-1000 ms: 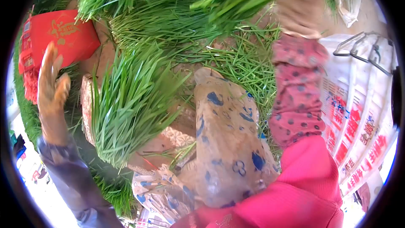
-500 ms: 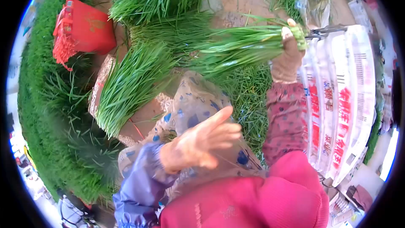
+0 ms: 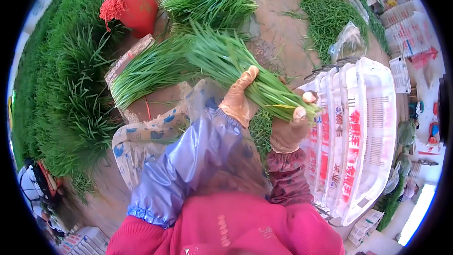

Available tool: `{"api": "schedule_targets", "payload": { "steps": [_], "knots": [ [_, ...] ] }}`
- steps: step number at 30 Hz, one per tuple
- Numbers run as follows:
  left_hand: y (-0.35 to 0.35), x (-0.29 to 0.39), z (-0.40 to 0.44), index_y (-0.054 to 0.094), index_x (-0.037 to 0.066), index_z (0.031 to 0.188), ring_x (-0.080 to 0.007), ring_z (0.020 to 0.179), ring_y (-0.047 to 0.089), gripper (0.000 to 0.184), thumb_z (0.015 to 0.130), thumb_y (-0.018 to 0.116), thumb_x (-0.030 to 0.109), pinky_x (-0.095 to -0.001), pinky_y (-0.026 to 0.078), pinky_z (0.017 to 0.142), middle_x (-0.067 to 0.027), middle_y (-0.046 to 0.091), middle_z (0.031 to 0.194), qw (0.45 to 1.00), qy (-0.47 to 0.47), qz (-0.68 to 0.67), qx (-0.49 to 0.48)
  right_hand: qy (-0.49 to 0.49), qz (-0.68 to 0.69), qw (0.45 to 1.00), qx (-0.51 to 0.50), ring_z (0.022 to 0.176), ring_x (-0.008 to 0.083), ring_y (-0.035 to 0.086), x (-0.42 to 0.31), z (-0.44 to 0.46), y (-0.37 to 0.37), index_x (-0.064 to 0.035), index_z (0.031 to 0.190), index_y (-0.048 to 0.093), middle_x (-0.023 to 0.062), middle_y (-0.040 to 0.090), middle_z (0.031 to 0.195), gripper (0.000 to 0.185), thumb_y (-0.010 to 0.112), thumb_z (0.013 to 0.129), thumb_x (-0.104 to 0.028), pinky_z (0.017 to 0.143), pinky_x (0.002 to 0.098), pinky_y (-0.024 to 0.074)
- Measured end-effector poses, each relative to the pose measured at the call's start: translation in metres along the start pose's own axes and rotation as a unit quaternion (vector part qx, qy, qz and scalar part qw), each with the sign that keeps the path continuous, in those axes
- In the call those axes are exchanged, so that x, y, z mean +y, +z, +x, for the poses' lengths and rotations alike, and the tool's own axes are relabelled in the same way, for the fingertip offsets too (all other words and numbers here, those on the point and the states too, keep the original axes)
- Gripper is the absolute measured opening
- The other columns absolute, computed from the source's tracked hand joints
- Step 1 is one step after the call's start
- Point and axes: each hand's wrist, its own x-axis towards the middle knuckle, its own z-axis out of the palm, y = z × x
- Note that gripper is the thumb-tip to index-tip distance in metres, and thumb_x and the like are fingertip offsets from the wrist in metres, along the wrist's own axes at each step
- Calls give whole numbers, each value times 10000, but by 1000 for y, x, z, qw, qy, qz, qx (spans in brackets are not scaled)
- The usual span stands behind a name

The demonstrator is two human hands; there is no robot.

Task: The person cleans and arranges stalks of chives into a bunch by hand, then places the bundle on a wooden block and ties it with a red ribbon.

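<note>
My right hand (image 3: 289,133), in a brown glove with bare fingertips, grips the pale cut ends of a bunch of Chinese chives (image 3: 270,85). My left hand (image 3: 239,100), in a thin tan glove, is closed around the same bunch further up the stems, thumb on top. The leaf ends fan out to the upper left, over another heap of chives (image 3: 153,73). That heap lies on a low board (image 3: 123,62) in front of my knees, with a red string (image 3: 147,106) beneath it.
Nested white plastic crates (image 3: 368,132) with red lettering stand close on my right. A red container (image 3: 141,12) with red ties sits at upper left, beside a larger chive pile (image 3: 210,0). Uncut chives (image 3: 61,80) grow along the left. Loose greens (image 3: 330,21) and a clear bag (image 3: 348,42) lie upper right.
My right hand has brought the bunch down and left, away from the crates' far end. My left hand, previously open and apart, has come up and closed on the bunch. The view has shifted.
</note>
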Motion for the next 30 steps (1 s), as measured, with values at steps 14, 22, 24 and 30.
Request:
{"api": "schedule_targets", "payload": {
  "steps": [14, 22, 24, 30],
  "knots": [
    [-7, 25, 10, 576, 8, 1162, -209, 851, 651, 517, 757, 767, 266, -372, 584, 748, -90, 646, 940, 947, -147, 276, -77, 372, -56, 926, -25, 984, 239, 619, -51, 12, -120, -11, 1406, 392, 174, 585, 1184, 687, 666, 871, -344, 874, 458, 542],
    [-36, 21, 28, 431, -38, 1333, -251, 872, 621, 799, 670, 778, 243, -379, 550, 794, -110, 625, 980, 955, -211, 173, -116, 524, -170, 818, -166, 620, 90, 556, -32, 34, -64, -10, 1270, 519, 2, 566, 748, 454, 596, 910, -276, 483, 230, 507],
    [-66, 24, 34, 400, -40, 1366, -290, 979, 618, 826, 669, 751, 231, -404, 547, 847, -147, 625, 1065, 951, -248, 129, -133, 520, -236, 807, -152, 555, 82, 536, -42, 37, -50, -19, 1058, 612, -12, 557, 711, 283, 560, 936, -269, 464, 240, 494],
    [-56, 14, 38, 328, -27, 1427, -352, 1200, 536, 903, 665, 726, 251, -504, 468, 1004, -239, 428, 1411, 939, -274, 125, -167, 561, -409, 691, -204, 439, 159, 557, -62, 36, -34, 2, 839, 600, 72, 588, 600, 295, 486, 963, -240, 428, 297, 479]
  ]
}}
